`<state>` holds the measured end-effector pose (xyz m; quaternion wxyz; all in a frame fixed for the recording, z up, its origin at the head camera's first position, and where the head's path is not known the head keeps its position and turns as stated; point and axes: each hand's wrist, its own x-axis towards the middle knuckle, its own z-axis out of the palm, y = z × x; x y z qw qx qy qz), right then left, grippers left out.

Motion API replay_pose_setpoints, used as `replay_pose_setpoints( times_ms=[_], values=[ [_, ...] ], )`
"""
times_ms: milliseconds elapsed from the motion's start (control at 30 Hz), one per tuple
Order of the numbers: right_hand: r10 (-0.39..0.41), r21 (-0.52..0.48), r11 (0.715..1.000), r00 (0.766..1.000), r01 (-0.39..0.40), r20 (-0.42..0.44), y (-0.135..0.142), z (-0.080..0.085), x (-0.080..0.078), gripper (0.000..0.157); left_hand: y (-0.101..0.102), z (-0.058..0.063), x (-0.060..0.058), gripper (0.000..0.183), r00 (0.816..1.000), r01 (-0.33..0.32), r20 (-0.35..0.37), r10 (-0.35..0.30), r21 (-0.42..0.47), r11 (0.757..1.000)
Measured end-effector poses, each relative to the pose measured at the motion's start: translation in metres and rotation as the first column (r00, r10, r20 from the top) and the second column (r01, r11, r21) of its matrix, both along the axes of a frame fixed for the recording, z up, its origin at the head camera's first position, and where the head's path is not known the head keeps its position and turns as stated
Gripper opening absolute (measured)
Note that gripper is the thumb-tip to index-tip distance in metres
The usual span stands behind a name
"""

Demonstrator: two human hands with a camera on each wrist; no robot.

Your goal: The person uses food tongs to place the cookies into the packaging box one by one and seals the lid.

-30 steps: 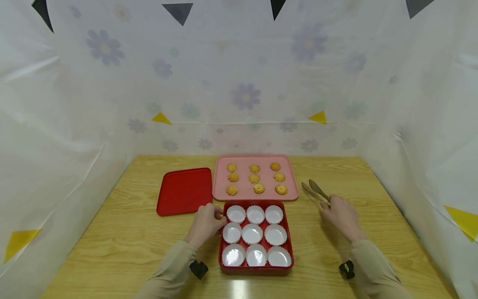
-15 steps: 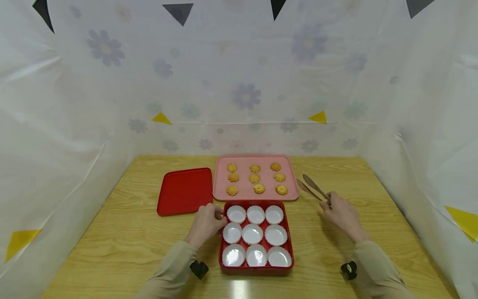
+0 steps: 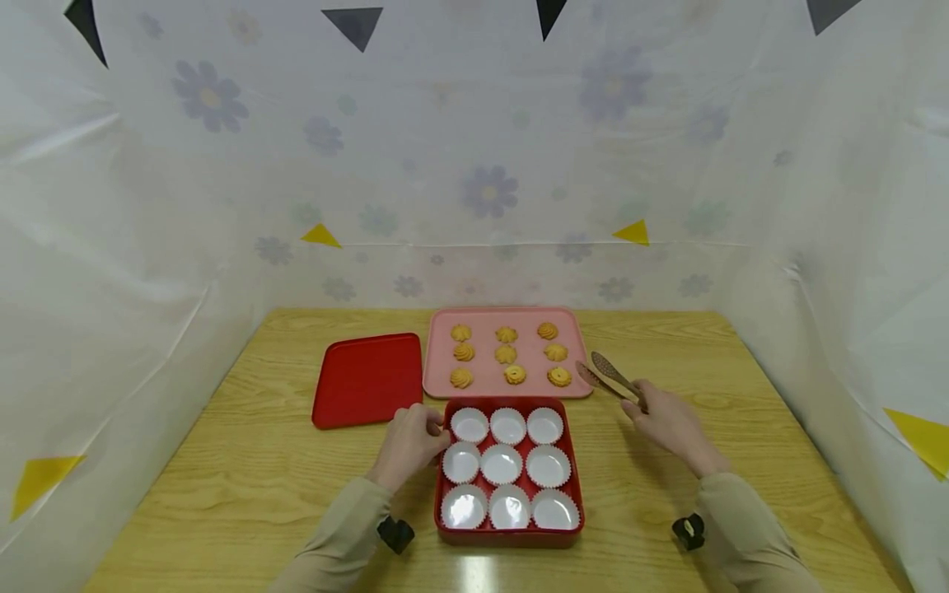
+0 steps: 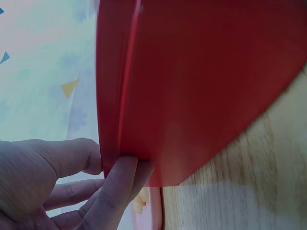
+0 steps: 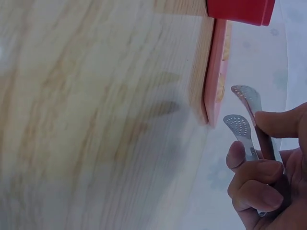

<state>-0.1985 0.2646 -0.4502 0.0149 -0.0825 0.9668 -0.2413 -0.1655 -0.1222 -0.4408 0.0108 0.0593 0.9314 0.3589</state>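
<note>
My left hand (image 3: pixel 410 439) pinches the left wall of a red box (image 3: pixel 511 539) between thumb and fingers, seen close in the left wrist view on the red wall (image 4: pixel 192 86). Inside the box stand several white paper baking cups (image 3: pixel 501 464) in rows, with nothing in them. My right hand (image 3: pixel 670 422) holds metal tongs (image 3: pixel 610 372), whose perforated tips are spread apart near the right edge of a pink tray (image 3: pixel 485 317). Several piped cookies (image 3: pixel 506 354) lie on that tray in rows. The right wrist view shows fingers wrapped round the tongs (image 5: pixel 261 129), which grip nothing.
A flat red lid (image 3: pixel 366 379) lies left of the pink tray, behind my left hand. The box stands directly in front of the tray on a wooden table (image 3: pixel 222 494). White flower-printed sheets (image 3: pixel 489 148) hang around the back and sides.
My right hand has moved slightly left and forward, bringing the tongs' tips from the bare table to the tray's right edge. The left hand and box have stayed put.
</note>
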Motion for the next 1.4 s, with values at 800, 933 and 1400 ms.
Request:
replay_pose_setpoints(
  times_ms=[800, 933, 1400],
  values=[
    [0.023, 0.053, 0.998, 0.996, -0.028, 0.081, -0.028, 0.009, -0.015, 0.026, -0.001, 0.000, 0.001, 0.017, 1.000, 0.009, -0.003, -0.009, 0.006, 1.000],
    [0.005, 0.084, 0.996, 0.995, -0.013, 0.095, -0.033, 0.010, -0.017, 0.028, -0.001, 0.000, 0.000, 0.015, 1.000, 0.009, -0.021, -0.009, -0.003, 1.000],
    [-0.051, 0.120, 0.992, 0.989, 0.034, 0.142, -0.047, 0.010, -0.019, 0.036, 0.000, -0.001, 0.000, 0.017, 1.000, -0.002, -0.021, 0.002, -0.009, 1.000]
  ],
)
